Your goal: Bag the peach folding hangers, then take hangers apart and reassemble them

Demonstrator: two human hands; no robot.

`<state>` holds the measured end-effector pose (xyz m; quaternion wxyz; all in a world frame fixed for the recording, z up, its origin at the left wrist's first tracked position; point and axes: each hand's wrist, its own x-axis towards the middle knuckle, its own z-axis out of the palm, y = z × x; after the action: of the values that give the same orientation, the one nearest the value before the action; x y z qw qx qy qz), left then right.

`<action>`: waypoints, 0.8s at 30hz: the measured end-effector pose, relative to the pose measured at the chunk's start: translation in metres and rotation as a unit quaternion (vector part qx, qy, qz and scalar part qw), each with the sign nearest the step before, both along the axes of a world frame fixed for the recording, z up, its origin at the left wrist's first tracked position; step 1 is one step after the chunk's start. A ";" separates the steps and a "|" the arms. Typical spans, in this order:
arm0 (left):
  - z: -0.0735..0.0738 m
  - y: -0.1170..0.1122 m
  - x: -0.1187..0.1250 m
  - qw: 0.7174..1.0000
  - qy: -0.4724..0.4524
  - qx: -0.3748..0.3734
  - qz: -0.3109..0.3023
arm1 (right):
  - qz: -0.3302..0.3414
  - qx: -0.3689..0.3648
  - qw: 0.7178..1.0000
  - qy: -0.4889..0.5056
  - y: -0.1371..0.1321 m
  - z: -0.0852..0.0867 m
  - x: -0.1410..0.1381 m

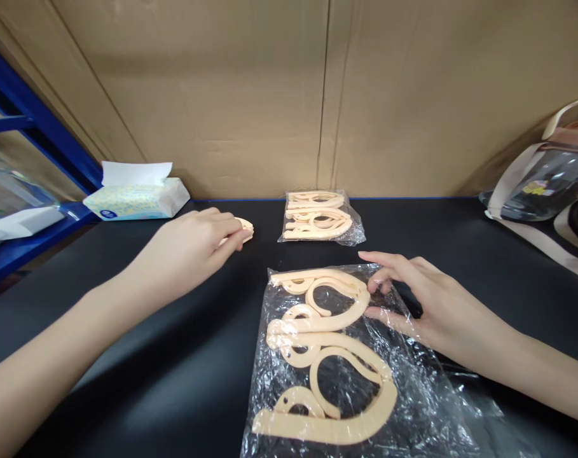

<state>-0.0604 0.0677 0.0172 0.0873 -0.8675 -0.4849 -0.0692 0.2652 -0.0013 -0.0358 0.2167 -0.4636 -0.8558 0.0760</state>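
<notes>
Lying just left of the right hand's (429,299) parted fingers (388,260), bagged cream pieces (334,324) line up near to far; the left hand (193,245), farther off, pinches another piece (247,228).

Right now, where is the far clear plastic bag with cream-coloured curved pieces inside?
In the head view, the far clear plastic bag lies right of centre on the black tabletop, near the brown panel, beyond the nearer clear plastic bag.
</notes>
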 end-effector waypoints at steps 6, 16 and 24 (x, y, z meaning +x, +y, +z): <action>0.001 0.015 -0.025 0.999 -0.004 -0.045 0.031 | -0.013 -0.028 0.999 0.019 -0.001 0.002 0.000; -0.006 0.035 -0.055 0.980 -0.042 -0.182 0.075 | -0.004 -0.033 0.999 0.020 -0.001 -0.001 0.000; -0.004 0.041 -0.066 0.972 -0.065 -0.197 0.108 | -0.016 0.047 0.999 0.008 0.000 -0.004 -0.004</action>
<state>-0.1261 0.1086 0.0136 -0.1097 -0.8036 -0.5847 -0.0192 0.2607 -0.0017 -0.0397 0.2468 -0.4655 -0.8492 0.0358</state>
